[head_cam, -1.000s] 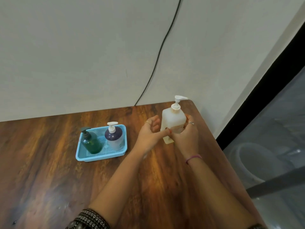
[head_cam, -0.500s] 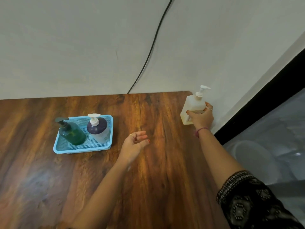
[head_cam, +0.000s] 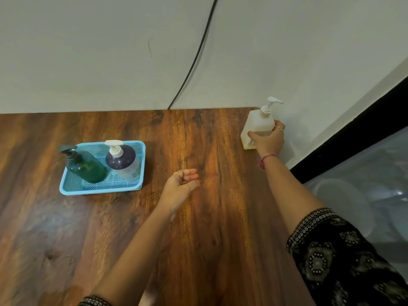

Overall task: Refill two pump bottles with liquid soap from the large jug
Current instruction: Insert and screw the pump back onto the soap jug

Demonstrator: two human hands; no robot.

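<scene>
We see black sleeves [head_cam: 344,259] printed with pale geometric medallions and dotted cuff bands. The right hand [head_cam: 269,142] wears a ring and a pink wrist thread [head_cam: 266,159]. The left hand [head_cam: 178,186] shows a gold ring and red-orange nails.

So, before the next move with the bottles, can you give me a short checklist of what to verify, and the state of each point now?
1. Right hand grips the white pump bottle firmly: ok.
2. White pump bottle stands away from the table edge: not ok, it is at the far right corner.
3. Left hand free: ok, open above the table.
4. Green bottle and purple bottle upright in the blue tray: ok.
5. Large jug within reach: cannot tell, none in view.
</scene>
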